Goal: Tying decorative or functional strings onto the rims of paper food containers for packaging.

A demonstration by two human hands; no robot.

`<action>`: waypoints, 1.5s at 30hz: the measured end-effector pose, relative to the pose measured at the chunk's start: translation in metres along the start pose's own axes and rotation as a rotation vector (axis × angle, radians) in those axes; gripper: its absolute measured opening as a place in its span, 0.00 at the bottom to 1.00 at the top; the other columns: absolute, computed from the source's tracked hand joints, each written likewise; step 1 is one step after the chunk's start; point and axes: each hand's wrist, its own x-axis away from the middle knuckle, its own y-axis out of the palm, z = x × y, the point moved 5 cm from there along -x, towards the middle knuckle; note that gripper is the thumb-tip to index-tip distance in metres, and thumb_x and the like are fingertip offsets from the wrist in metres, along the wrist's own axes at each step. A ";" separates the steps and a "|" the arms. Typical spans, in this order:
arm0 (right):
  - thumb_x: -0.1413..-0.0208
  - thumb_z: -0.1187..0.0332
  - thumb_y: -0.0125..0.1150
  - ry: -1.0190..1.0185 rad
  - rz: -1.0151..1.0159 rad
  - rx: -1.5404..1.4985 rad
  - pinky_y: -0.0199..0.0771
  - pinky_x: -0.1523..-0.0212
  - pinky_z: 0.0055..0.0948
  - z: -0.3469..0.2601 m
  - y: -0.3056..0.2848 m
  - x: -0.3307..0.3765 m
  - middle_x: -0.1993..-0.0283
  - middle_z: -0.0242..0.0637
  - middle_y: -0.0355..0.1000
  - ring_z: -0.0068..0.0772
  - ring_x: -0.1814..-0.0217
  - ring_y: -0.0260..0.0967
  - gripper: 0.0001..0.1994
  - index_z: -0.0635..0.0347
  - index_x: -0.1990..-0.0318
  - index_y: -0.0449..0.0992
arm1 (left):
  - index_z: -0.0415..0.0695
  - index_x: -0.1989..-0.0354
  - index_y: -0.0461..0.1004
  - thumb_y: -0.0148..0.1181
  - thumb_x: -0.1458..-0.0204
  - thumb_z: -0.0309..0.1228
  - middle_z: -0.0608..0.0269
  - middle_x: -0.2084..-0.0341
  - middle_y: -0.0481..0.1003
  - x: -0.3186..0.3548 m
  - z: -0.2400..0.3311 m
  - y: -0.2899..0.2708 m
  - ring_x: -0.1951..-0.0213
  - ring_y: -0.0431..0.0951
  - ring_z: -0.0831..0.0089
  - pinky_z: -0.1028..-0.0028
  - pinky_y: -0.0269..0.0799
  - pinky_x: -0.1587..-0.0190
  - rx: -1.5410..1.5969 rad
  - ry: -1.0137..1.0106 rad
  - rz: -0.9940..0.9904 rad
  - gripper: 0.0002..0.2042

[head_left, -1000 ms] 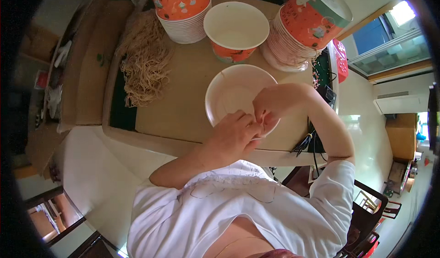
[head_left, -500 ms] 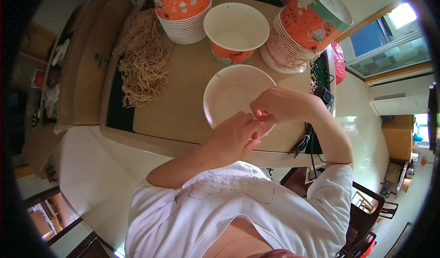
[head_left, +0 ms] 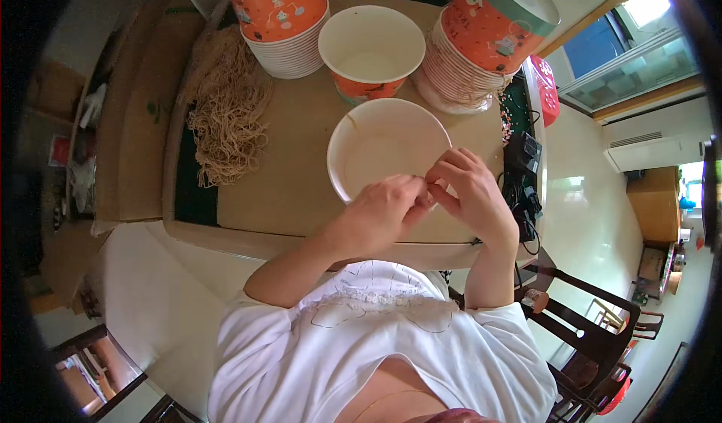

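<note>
A white paper tub (head_left: 347, 152) stands near the table's front edge, its mouth tipped toward me. A short bit of tan string (head_left: 353, 121) shows on its far inner wall. My left hand (head_left: 387, 211) and my right hand (head_left: 472, 197) meet over the tub's near right rim, fingertips pinched together. Thin string appears to be between them, though the fingers largely hide it. Just behind stands an orange-printed tub (head_left: 370, 88) with a white inside, its mouth up.
A heap of tan string (head_left: 229, 126) lies at the left. Stacks of nested orange tubs stand at the back left (head_left: 280, 13) and back right (head_left: 489, 28), with loose string by the right stack. Black cables and an adapter (head_left: 524, 152) lie along the right edge.
My right hand has turned and come down to the right, its forearm now rising more steeply from below. My left hand stays close to its place, fingertips still meeting the right hand's.
</note>
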 end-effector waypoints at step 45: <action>0.47 0.73 0.56 -0.097 0.087 -0.371 0.70 0.63 0.39 -0.001 0.009 0.002 0.67 0.42 0.70 0.47 0.63 0.69 0.04 0.61 0.65 0.70 | 0.46 0.69 0.72 0.58 0.46 0.28 0.70 0.74 0.67 0.005 0.008 -0.024 0.73 0.69 0.83 0.81 0.65 0.77 0.145 -0.053 0.022 0.03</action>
